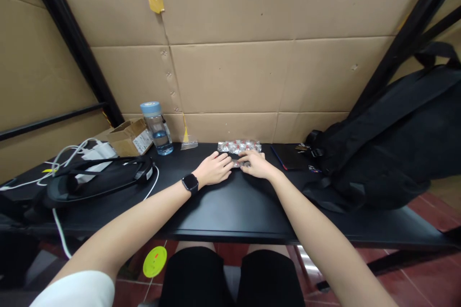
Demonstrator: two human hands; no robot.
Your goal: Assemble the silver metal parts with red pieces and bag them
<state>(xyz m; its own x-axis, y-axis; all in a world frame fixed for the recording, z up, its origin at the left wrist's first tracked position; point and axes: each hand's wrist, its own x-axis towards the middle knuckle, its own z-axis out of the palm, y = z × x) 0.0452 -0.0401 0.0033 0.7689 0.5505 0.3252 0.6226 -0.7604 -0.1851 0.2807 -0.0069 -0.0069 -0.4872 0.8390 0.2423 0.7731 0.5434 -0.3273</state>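
My left hand (214,169), with a dark smartwatch on its wrist, lies palm down on the black table, its fingers stretched toward the right. A small red bit shows just behind its knuckles. My right hand (255,164) is bent around the right end of a small clear plastic packet (236,164) with reddish contents, thumb and fingers on either side. The left fingertips touch or nearly touch that packet's other end; the fingers hide part of it. Just behind both hands, a row of shiny clear packets (239,146) with red bits lies along the cardboard wall.
At the left stand a water bottle (157,129) with a blue lid, an open cardboard box (130,137), white cables and a black headset-like device (97,180). A dark flat tablet-like thing (289,157) and a large black backpack (389,134) lie right. Cardboard (230,76) closes off the back.
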